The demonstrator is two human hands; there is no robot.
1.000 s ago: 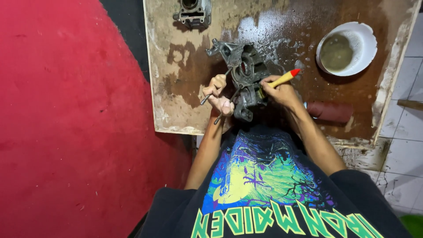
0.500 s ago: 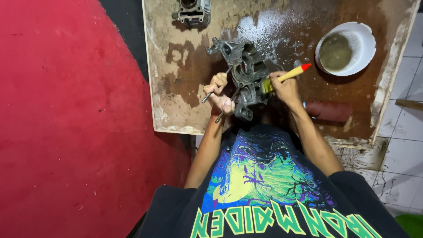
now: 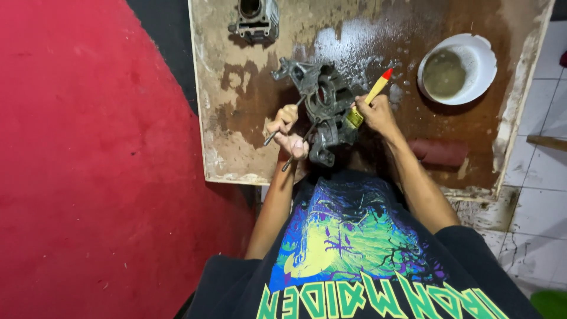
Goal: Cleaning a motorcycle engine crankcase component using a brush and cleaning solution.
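Head view, looking down at the work. A dark, greasy engine casing (image 3: 322,112) was held tilted above a wet, stained wooden counter (image 3: 236,136), close to the person's body; whether its far end touched the board could not be told. The tilt likely kept its open cavity facing the brush.

Left hand (image 3: 287,131): fingers curled tight around thin metal rods (image 3: 277,133) that jut from the casing's near side. The rods appeared to serve as a handle, keeping the palm off the oily body.

Right hand (image 3: 373,113): closed around a paintbrush (image 3: 367,100) with a yellow handle and red tip, gripped low by the ferrule. Bristles pressed against the casing's right flank; the low grip probably gave firmer scrubbing.

A white bowl (image 3: 469,56) of murky liquid sat at the counter's far right, within reach of the brush hand, plausibly for dipping. The shiny wet patch lay on the board around the casing.

A finned engine cylinder (image 3: 255,18) rested at the far edge, well apart. A reddish-brown roll (image 3: 440,152) lay near the right forearm. Red floor (image 3: 88,165) was to the left, cracked tiles (image 3: 531,207) to the right.
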